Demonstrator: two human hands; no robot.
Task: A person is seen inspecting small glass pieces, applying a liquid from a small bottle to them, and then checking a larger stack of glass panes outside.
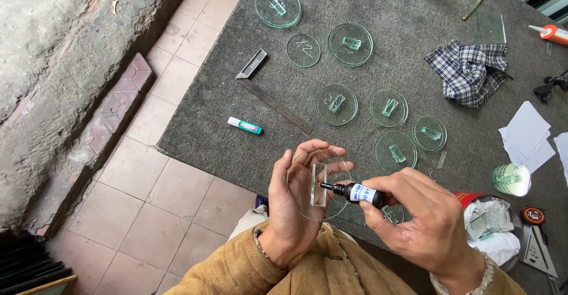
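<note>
A round clear glass disc with a small upright glass block on its face is held near the bottom centre of the view, above the near edge of a grey mat. It is cupped by the left hand, fingers curled round its rim. A small dark glue bottle is pinched in the right hand, its nozzle touching the block. Farther off on the mat, similar glass discs are laid out, with a steel square and a green-and-white tube to the left and a checked cloth to the right.
</note>
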